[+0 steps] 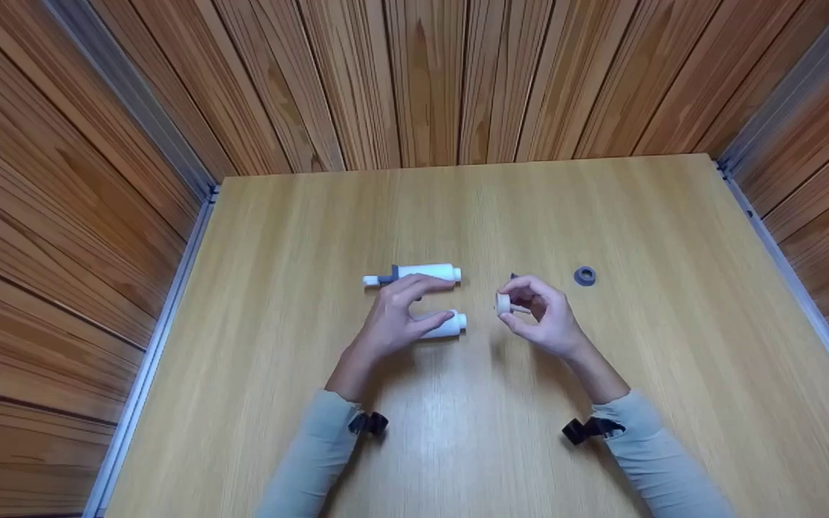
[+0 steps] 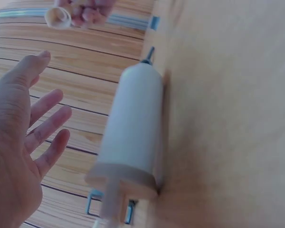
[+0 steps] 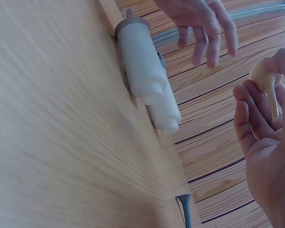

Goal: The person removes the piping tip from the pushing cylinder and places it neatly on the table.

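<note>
My right hand (image 1: pixel 547 316) pinches a small off-white cap with a thin stem (image 1: pixel 504 305) between thumb and fingers, held above the table. In the right wrist view the stem of this cap (image 3: pixel 263 78) points down along the fingers. My left hand (image 1: pixel 396 316) hovers over two white cylinders, fingers spread in a loose curve with nothing between them. The far cylinder (image 1: pixel 425 273) lies on its side with a grey collar and a white end at the left. Beneath the left hand lies the near cylinder (image 1: pixel 447 325), partly hidden; the left wrist view shows its body (image 2: pixel 130 118) apart from the hand.
A dark grey ring (image 1: pixel 585 275) lies to the right, beyond the right hand. Behind that hand a dark piece is mostly hidden; the right wrist view shows a dark flared piece (image 3: pixel 184 209). Wood-plank walls (image 1: pixel 429 86) and metal rails bound the table (image 1: pixel 429 467).
</note>
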